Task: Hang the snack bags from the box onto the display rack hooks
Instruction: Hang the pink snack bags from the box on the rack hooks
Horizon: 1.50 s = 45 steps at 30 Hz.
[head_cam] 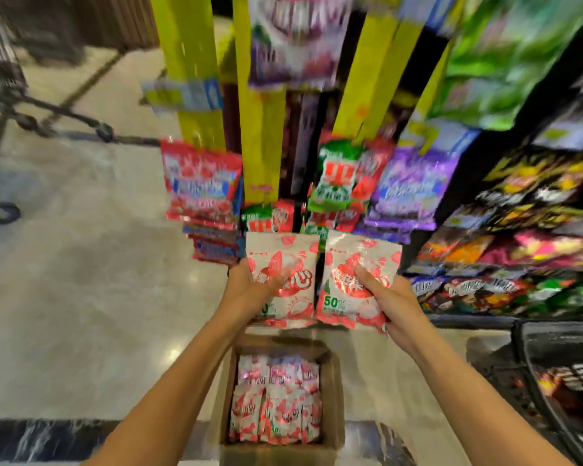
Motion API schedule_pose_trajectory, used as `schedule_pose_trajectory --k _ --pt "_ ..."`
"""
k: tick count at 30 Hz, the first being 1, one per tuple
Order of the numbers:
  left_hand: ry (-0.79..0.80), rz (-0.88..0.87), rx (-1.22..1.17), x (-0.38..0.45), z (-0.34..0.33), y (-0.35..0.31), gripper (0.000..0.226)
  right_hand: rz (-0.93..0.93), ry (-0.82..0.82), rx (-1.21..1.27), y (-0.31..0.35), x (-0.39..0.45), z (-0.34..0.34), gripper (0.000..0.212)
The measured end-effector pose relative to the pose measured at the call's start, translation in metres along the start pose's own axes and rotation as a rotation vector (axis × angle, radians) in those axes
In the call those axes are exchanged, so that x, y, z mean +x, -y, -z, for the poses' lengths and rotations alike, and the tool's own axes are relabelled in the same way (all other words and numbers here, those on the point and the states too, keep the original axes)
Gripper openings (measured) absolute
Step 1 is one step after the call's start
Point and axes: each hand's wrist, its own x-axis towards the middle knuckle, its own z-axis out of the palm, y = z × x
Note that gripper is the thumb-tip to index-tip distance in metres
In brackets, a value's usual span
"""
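Nearest to the person, at six o'clock on the pale polished floor, stands an open brown cardboard box (334, 398), and it looks close to full: rows of white-and-red foil snack bags (276, 401) stand packed on edge inside it, so I would judge most of the work lies ahead. Just above the box both bare arms reach forward. The left hand (249, 287) is closed around the lower left side of one white-and-red strawberry-printed bag (290, 264), thumb across its front; the right hand (394, 301) is clamped in the same way on a second matching bag (350, 264) with a green "50%" mark, thumb pressed on its face. The two bags are side by side, edges almost touching, upright and lifted clear of the box, at about twelve o'clock from it. Beyond them, further toward twelve o'clock, rises the yellow-striped display rack (260, 129), already hung with red bags (201, 183) at eleven o'clock, green-and-red bags (337, 176) straight ahead and purple bags (414, 186) at one o'clock. The picture is blurred, so I cannot make out the hooks or tell whether any white-and-red bags are already hung. Neither held bag is on a hook.
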Motion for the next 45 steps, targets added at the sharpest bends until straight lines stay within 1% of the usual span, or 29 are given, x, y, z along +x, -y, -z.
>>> schedule_pose_trajectory --k 3,4,5,8,12,14,16,19,20,21,23,25,27,29,30,31,33,34,37,40,43,45 --pt "0.022 -0.088 0.019 -0.005 0.001 -0.059 0.016 0.059 0.023 0.04 0.054 -0.016 -0.002 0.033" --pt "0.024 -0.103 0.028 -0.006 0.0 -0.078 0.015 0.085 0.032 0.047 0.072 -0.022 -0.004 0.028" --pt "0.027 -0.121 0.037 -0.008 0.001 -0.098 0.015 0.114 0.036 0.056 0.089 -0.026 -0.004 0.03" --pt "0.034 -0.205 0.082 -0.011 0.001 -0.148 0.013 0.173 0.051 0.071 0.136 -0.039 -0.008 0.049" --pt "0.024 -0.295 0.093 -0.017 0.0 -0.204 0.016 0.241 0.094 0.064 0.191 -0.052 -0.01 0.05" --pt "0.025 -0.31 0.078 -0.019 -0.001 -0.227 0.02 0.273 0.091 0.069 0.214 -0.058 -0.011 0.053" --pt "0.031 -0.325 0.063 -0.022 -0.001 -0.248 0.025 0.294 0.096 0.069 0.234 -0.063 -0.012 0.05" --pt "0.031 -0.36 0.051 -0.024 -0.001 -0.276 0.03 0.313 0.081 0.091 0.26 -0.065 -0.015 0.035" --pt "0.023 -0.37 0.048 -0.023 -0.001 -0.285 0.028 0.311 0.066 0.096 0.268 -0.063 -0.016 0.038" --pt "0.012 -0.381 0.046 -0.023 -0.001 -0.293 0.025 0.305 0.044 0.094 0.274 -0.059 -0.019 0.048" --pt "-0.02 -0.404 0.054 -0.019 0.002 -0.305 0.017 0.304 0.005 0.081 0.283 -0.048 -0.027 0.082" --pt "-0.051 -0.425 0.073 -0.014 0.005 -0.314 0.016 0.304 -0.017 0.061 0.288 -0.036 -0.037 0.105" --pt "-0.085 -0.445 0.092 -0.009 0.01 -0.321 0.02 0.316 0.002 0.041 0.29 -0.023 -0.047 0.121" --pt "-0.111 -0.463 0.111 -0.003 0.013 -0.326 0.022 0.321 0.006 0.032 0.294 -0.016 -0.059 0.124" --pt "-0.124 -0.467 0.116 0.0 0.015 -0.327 0.021 0.31 -0.022 0.019 0.297 -0.015 -0.065 0.119" --pt "-0.138 -0.473 0.118 0.003 0.015 -0.329 0.018 0.312 -0.049 0.005 0.3 -0.012 -0.067 0.106" --pt "-0.154 -0.494 0.116 0.008 0.017 -0.333 0.013 0.316 -0.115 -0.044 0.301 -0.006 -0.073 0.069" --pt "-0.155 -0.5 0.115 0.01 0.017 -0.334 0.013 0.308 -0.138 -0.072 0.301 -0.002 -0.075 0.059" --pt "-0.149 -0.497 0.121 0.018 0.021 -0.336 0.014 0.259 -0.17 -0.138 0.298 0.013 -0.081 0.054" --pt "-0.144 -0.485 0.13 0.027 0.024 -0.336 0.015 0.26 -0.21 -0.17 0.298 0.019 -0.082 0.052" --pt "-0.145 -0.484 0.124 0.033 0.026 -0.337 0.016 0.285 -0.231 -0.184 0.299 0.015 -0.08 0.054" --pt "-0.136 -0.484 0.112 0.034 0.026 -0.338 0.017 0.258 -0.248 -0.182 0.298 0.013 -0.08 0.055"
